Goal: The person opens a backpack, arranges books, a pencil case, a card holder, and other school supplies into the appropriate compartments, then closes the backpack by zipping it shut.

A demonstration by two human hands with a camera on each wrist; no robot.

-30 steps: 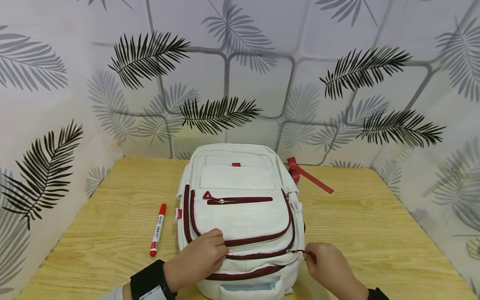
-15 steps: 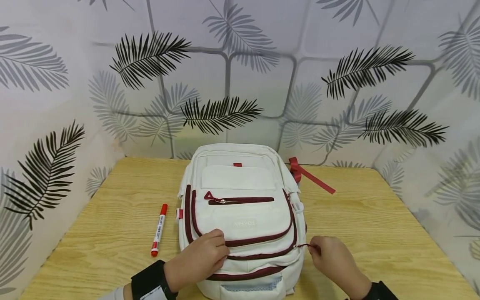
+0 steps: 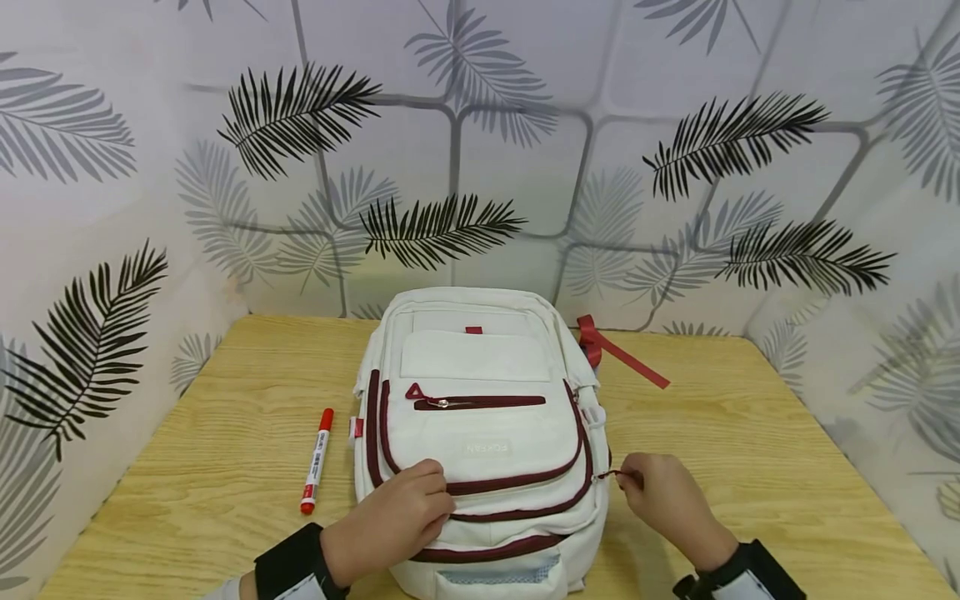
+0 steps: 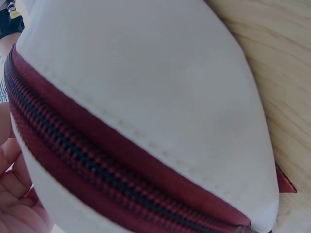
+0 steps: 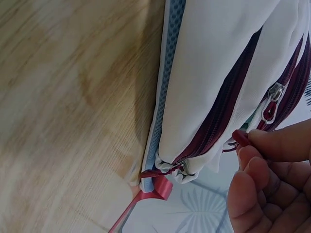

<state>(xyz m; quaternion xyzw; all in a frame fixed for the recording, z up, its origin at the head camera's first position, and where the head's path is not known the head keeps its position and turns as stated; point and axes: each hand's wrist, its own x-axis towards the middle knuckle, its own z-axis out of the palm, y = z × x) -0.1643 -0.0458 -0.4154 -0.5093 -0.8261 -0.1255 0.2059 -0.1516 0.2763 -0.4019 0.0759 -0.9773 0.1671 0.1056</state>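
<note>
Head view | white backpack (image 3: 510, 429) on table (image 3: 750, 467), at 6 o'clock | right hand (image 3: 667, 500), its 4 o'clock, pinches zip pull (image 5: 241, 138) | left hand (image 3: 397, 521), its 7 o'clock, appears gripping its front | step, probably: drawing zip pull; next calls for steady pulling toward 12

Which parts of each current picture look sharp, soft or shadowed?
Head view: fairly even light, backpack and red-capped marker clear, though the brand lettering is faint. Left wrist view: dimmer, zipper teeth fairly distinct, wooden tabletop soft. Right wrist view: also dim, with a soft-edged shadow on the wooden tabletop alongside the backpack.
</note>
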